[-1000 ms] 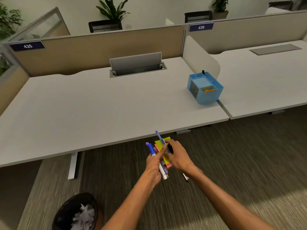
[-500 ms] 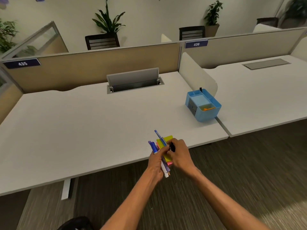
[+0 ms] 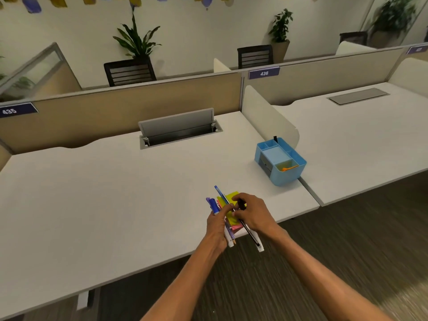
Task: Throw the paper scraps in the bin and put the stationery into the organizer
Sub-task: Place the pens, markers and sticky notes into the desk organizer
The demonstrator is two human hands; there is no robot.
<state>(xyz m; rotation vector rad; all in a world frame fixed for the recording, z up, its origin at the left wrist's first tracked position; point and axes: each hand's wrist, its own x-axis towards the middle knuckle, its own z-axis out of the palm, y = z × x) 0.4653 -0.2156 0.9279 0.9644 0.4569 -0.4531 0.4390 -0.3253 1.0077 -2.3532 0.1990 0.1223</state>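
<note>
My left hand [image 3: 217,225] grips a bundle of stationery: blue markers [image 3: 213,205], pens and yellow and pink sticky notes [image 3: 231,197], held over the near edge of the white desk [image 3: 115,193]. My right hand [image 3: 253,213] is closed on a black pen [image 3: 249,232] and a white marker pulled slightly away from the bundle. The blue organizer [image 3: 280,162] stands on the desk, up and to the right of both hands, with an orange item in its front compartment and a black item at the back. The bin is out of view.
An open grey cable hatch [image 3: 179,129] sits at the back of the desk. A curved white divider [image 3: 268,117] stands just behind the organizer. A second desk [image 3: 361,135] joins on the right. Carpet floor lies below.
The view has risen and moved toward the desk; the bin has left the frame. Both hands now hover over the desk edge, and the right hand has drawn a black pen apart from the bundle.
</note>
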